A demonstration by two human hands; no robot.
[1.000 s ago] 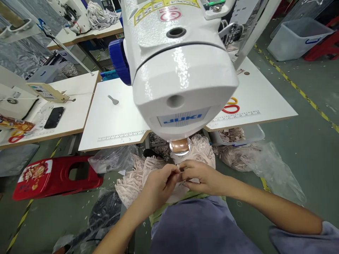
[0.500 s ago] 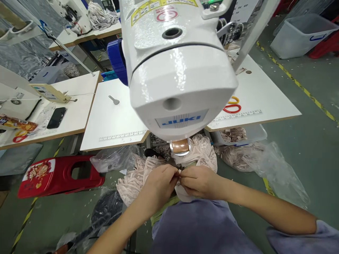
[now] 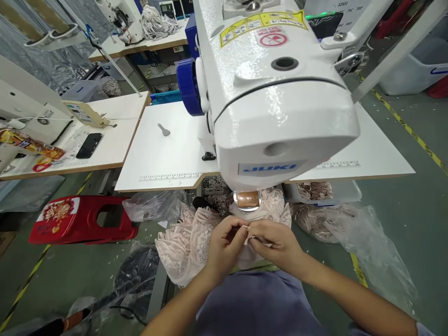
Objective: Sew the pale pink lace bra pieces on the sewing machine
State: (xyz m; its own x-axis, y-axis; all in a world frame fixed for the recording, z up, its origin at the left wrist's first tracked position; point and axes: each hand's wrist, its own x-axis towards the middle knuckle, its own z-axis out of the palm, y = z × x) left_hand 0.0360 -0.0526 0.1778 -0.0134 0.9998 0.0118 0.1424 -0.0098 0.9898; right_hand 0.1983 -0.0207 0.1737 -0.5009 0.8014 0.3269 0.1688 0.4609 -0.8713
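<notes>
Close in front of me, my left hand [image 3: 227, 247] and my right hand [image 3: 276, 245] meet with fingertips nearly touching. Both pinch a small edge of pale pink fabric between thumb and forefinger; the rest of that piece hangs below, partly behind the hands. Just past them is the sewing machine's lower end with a brown and metal part [image 3: 248, 199]. Pale pink lace fabric [image 3: 189, 240] lies bunched to the left of my hands, and more of the lace [image 3: 276, 203] sits behind them. The large white sewing machine head [image 3: 280, 126] hides the stitching area.
A white table [image 3: 168, 158] with a printed ruler and a small grey tool [image 3: 163, 130] spreads to the left. At right, a clear bin [image 3: 343, 189] holds fabric pieces, beside a plastic bag [image 3: 371, 247]. A red stool [image 3: 84, 219] stands left on the floor.
The camera view has shifted, so the machine appears farther right. Both hands have turned somewhat, showing more of the thumbs, and still pinch the pale pink fabric.
</notes>
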